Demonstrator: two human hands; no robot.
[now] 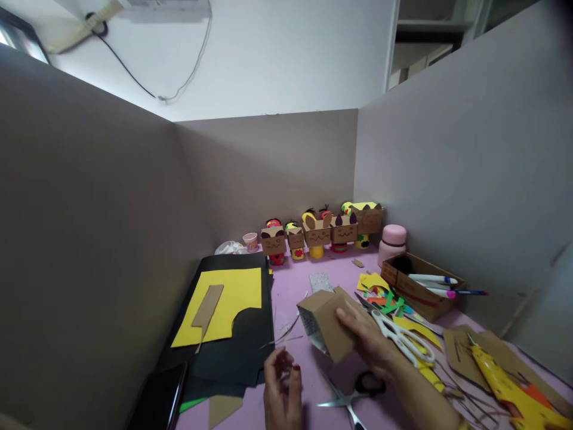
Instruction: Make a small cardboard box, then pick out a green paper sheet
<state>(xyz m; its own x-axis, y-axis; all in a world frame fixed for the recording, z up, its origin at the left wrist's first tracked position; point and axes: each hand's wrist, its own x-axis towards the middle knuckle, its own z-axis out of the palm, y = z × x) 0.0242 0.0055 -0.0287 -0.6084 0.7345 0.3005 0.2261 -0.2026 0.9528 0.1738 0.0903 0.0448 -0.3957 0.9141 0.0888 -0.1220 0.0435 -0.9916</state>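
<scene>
My right hand (364, 334) grips a small brown cardboard box (333, 322) by its right side, tilted above the table. The box's left end stands open and shows a grey printed inner face. My left hand (283, 388) is to the lower left of the box, apart from it. Its fingers are loosely curled, the thumb stands away from them, and nothing shows between them. Below the box lie scissors (347, 399) with a black handle, blades apart. White-handled scissors (403, 334) rest just right of my right hand.
Cardboard animal-faced figures (317, 233) line the back. At right are a pink bottle (393, 243), a box of pens (421, 298), paper scraps (387, 301) and a yellow glue gun (501, 376). Black sheets (224, 364), yellow paper (246, 286) and a phone (159, 394) lie left.
</scene>
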